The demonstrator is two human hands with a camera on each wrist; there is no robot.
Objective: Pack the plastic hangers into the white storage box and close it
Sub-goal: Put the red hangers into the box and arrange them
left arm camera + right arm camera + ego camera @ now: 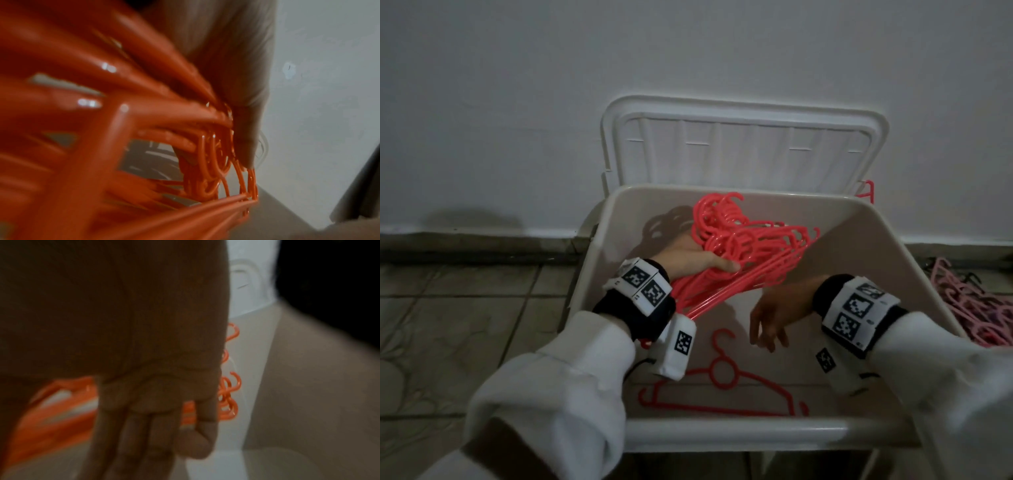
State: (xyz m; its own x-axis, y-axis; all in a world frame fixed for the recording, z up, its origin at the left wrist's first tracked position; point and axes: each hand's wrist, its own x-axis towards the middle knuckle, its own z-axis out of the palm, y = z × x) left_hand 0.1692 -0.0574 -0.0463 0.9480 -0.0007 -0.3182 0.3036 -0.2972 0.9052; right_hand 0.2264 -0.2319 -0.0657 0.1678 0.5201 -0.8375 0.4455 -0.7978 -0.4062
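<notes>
The white storage box stands open on the floor, its lid tipped back against the wall. My left hand grips a bundle of red plastic hangers inside the box, hooks pointing toward the far wall. The left wrist view shows the bundle filling the frame with my left hand clamped over it. My right hand hangs inside the box with relaxed fingers, holding nothing; in the right wrist view the right hand is empty, with hanger hooks beyond. A single red hanger lies flat on the box floor.
A pile of pink hangers lies on the tiled floor right of the box. Part of a red hanger shows behind the box's far right corner. The white wall stands directly behind the lid. Tiled floor stretches to the left.
</notes>
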